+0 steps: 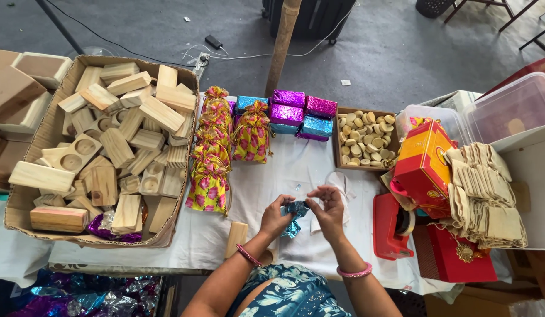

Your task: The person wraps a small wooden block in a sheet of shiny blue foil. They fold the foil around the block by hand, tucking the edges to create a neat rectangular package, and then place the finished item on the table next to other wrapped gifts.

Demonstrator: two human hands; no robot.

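Observation:
My left hand [276, 215] and my right hand [327, 209] meet over the white cloth of the table [266, 176], both pinching a small block wrapped in shiny blue foil [296, 210]. The foil is crumpled and hangs a little below my left fingers. A bare wooden block [236, 238] stands just left of my left wrist. A second wooden piece near my left forearm is mostly hidden.
A cardboard box [26, 176] of several wooden blocks sits at the left. Floral drawstring pouches [211, 158], foil-wrapped blocks in purple and blue [296, 111], a tray of round wooden discs [366, 138], a red tape dispenser [393, 226], an orange-red box [422, 161] and stacked cloth bags [483, 194] surround my hands.

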